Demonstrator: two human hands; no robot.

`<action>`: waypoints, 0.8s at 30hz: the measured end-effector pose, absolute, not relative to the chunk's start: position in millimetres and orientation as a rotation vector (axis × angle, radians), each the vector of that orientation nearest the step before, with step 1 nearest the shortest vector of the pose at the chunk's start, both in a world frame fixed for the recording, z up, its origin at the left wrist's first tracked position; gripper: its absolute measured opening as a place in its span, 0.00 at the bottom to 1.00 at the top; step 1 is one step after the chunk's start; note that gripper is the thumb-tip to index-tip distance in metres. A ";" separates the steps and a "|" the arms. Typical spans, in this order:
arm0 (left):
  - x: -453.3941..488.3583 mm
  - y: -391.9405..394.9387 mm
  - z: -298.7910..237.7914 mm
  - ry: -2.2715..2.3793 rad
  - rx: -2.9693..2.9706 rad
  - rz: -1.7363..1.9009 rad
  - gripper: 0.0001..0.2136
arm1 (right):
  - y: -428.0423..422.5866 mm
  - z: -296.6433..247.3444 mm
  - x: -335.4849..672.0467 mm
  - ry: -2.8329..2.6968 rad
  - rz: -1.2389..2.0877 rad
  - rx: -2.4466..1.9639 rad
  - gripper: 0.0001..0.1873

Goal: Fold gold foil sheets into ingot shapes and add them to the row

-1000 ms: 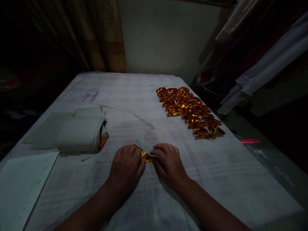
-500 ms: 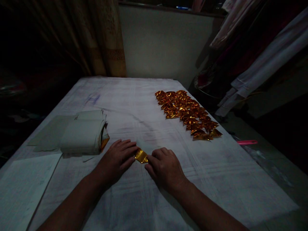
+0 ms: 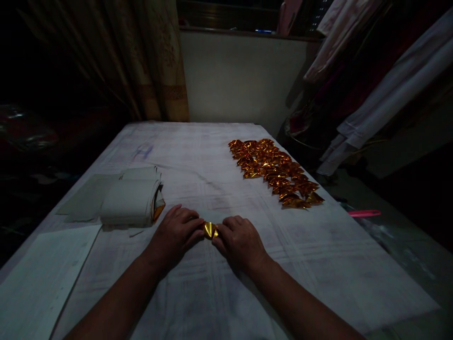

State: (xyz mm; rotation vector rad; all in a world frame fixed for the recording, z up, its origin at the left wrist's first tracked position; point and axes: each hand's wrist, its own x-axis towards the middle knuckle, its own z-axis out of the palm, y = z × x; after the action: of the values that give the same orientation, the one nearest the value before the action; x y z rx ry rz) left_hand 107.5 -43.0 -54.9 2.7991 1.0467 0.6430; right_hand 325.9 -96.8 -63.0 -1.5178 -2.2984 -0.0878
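A small piece of folded gold foil paper (image 3: 210,230) sits between my hands, low over the cloth-covered table (image 3: 198,189). My left hand (image 3: 179,230) pinches its left end with thumb and fingers. At the opposite end, my right hand (image 3: 240,243) grips it the same way. The piece shows a creased, shiny, pointed face; its ends are hidden by my fingertips. To the right, beyond my hands, several folded gold foil pieces (image 3: 272,170) lie close together in rows.
Left of my hands lies a stack of pale paper sheets (image 3: 127,203), gold showing at its folded edge. A white sheet (image 3: 46,269) covers the near left corner. Clothes (image 3: 375,104) hang at the right; a pink handle (image 3: 364,213) shows past the table's right edge.
The gold foil piece has gone from a flatter shape to a creased, pointed one. My left fingers have curled in from lying stretched out. The view has tilted up slightly.
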 end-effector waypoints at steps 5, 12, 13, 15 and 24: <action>109.2 -42.7 -54.6 0.989 2.799 0.695 0.12 | -98.1 -64.5 327.4 -2.281 -0.095 -1.492 0.06; 111.9 -47.8 -50.7 0.970 2.714 0.650 0.14 | -97.6 -68.5 332.9 -2.222 0.002 -1.492 0.07; 112.4 -48.5 -51.1 0.986 2.691 0.635 0.14 | -96.7 -70.1 333.4 -2.207 0.022 -1.500 0.07; 113.8 -49.6 -52.8 1.031 2.649 0.604 0.15 | -94.6 -73.1 333.9 -2.166 0.077 -1.527 0.06; 124.2 -56.8 -56.2 1.318 2.546 0.582 0.09 | -86.2 -70.4 331.8 -1.984 0.279 -1.751 0.02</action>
State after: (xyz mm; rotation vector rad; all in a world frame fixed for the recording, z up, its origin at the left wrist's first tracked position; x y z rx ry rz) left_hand 124.2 -56.8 -56.2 2.5459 1.3175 0.5823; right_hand 331.8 -86.2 -70.4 -1.7509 -1.9844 0.2786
